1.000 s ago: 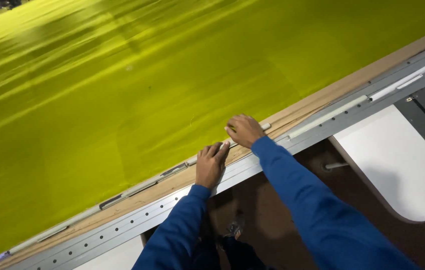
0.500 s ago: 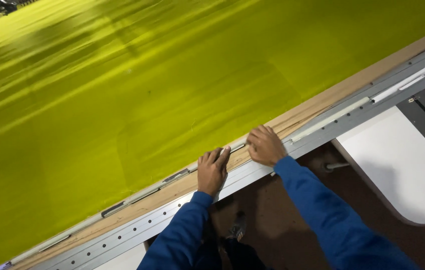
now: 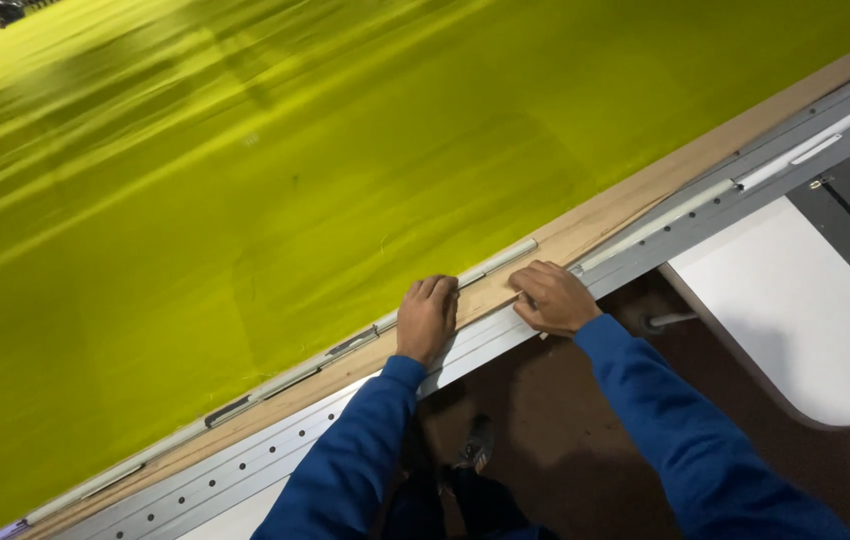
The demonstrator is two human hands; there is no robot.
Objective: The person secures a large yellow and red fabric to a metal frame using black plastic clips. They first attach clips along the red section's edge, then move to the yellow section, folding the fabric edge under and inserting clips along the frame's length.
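Head view, looking down over a long cutting table. Yellow-green fabric [image 3: 325, 170] lies spread flat across the table, its near edge running diagonally along a slim metal strip [image 3: 490, 265]. Next to that, a bare wooden edge band [image 3: 635, 200], then a grey perforated rail [image 3: 245, 465]. Left hand [image 3: 427, 318] lies palm down on the wooden band, fingers together and loosely curled, tips touching the metal strip at the fabric's edge; grips nothing. Right hand [image 3: 553, 297] just beside it, palm down, fingers bent and pressed onto the wooden band and rail; holds nothing. Both arms in blue sleeves [image 3: 665, 430]. White panel [image 3: 795, 310] at right, below table level. Dark floor and a shoe [image 3: 477, 445] beneath.
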